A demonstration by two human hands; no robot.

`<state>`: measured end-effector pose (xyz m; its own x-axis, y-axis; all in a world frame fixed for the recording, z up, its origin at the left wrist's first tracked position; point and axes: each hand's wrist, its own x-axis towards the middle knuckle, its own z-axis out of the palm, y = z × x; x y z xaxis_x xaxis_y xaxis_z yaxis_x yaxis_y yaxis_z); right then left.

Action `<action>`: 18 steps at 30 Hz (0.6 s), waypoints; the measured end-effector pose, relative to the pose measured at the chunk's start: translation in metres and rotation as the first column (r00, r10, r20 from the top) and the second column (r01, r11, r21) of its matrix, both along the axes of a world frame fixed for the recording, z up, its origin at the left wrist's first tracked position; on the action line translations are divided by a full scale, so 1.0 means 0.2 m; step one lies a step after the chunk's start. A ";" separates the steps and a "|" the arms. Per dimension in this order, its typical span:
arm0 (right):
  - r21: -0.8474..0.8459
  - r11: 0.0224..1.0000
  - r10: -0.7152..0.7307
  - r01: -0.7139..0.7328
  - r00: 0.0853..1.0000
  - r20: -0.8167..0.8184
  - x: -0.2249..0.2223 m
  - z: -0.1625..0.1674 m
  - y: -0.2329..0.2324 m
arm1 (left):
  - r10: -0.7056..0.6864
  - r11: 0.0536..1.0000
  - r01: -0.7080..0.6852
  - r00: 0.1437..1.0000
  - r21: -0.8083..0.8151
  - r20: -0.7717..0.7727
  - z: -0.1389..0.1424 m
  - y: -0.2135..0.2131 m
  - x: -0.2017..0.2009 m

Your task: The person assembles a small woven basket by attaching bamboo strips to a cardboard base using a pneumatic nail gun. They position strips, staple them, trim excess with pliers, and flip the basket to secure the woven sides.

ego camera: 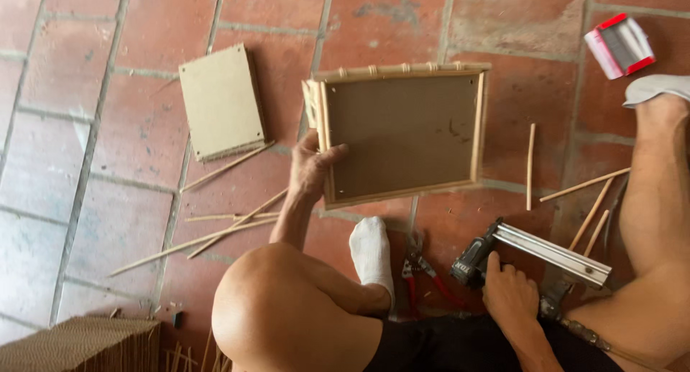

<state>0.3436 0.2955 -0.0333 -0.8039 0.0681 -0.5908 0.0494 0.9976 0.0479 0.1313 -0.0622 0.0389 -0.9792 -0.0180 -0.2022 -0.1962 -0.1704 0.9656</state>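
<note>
At twelve o'clock on the tiled floor (pixel 108 221), the bamboo-edged tray (pixel 402 131) was gripped at its edge by the left hand (pixel 310 167), while the nail gun (pixel 535 253), at four o'clock, was clasped by the right hand (pixel 509 294), so fastening seemed in hand and careful aligning was judged needed.

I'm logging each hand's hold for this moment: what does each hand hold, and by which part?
The left hand holds the framed board by its left edge. The right hand holds the nail gun at its handle.

Matt brown fibreboard tray (pixel 402 131) edged in pale bamboo, shiny metal nail gun (pixel 535 253), rough terracotta floor tiles (pixel 144 27)
</note>
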 end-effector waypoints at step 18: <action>-0.727 0.686 -0.477 0.023 0.769 -0.426 -0.26 -0.24 0.10 | -0.782 -0.038 -0.095 0.623 -0.995 -0.030 -0.87 0.58 0.61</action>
